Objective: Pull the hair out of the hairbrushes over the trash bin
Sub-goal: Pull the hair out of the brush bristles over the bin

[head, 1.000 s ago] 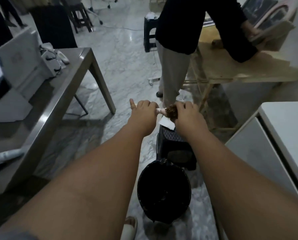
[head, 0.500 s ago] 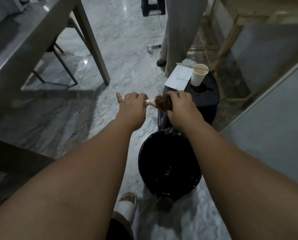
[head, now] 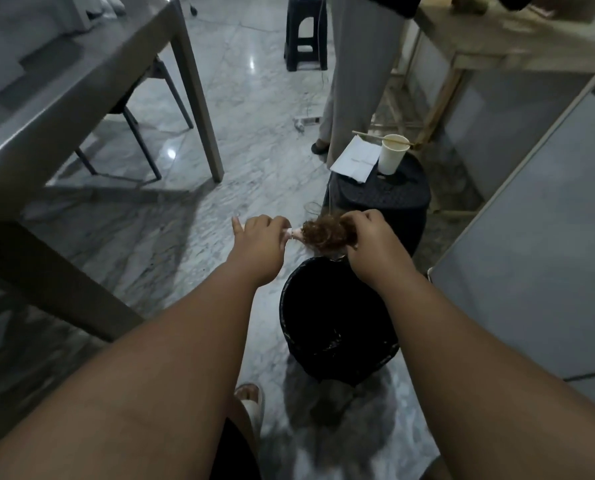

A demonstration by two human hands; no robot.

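Note:
My left hand (head: 259,244) is closed around the pale pink handle of a hairbrush (head: 295,233), held level above the floor. A wad of curly brown hair (head: 325,233) covers the brush head, which is hidden under it. My right hand (head: 370,242) pinches that wad from the right side. Just below and in front of my hands stands the trash bin (head: 290,327), round, lined with a black bag, its inside dark. The hair hangs over the bin's far rim.
A black stool (head: 393,199) behind the bin carries a paper cup (head: 391,154) with a stick across it and a white paper (head: 356,159). A person's legs (head: 354,81) stand beyond it. A grey table (head: 64,95) is left, a grey cabinet (head: 538,258) right, my sandalled foot (head: 252,400) below.
The view has tilted down and the bin has come under my hands. The brown hair wad now shows larger and looser between my two hands.

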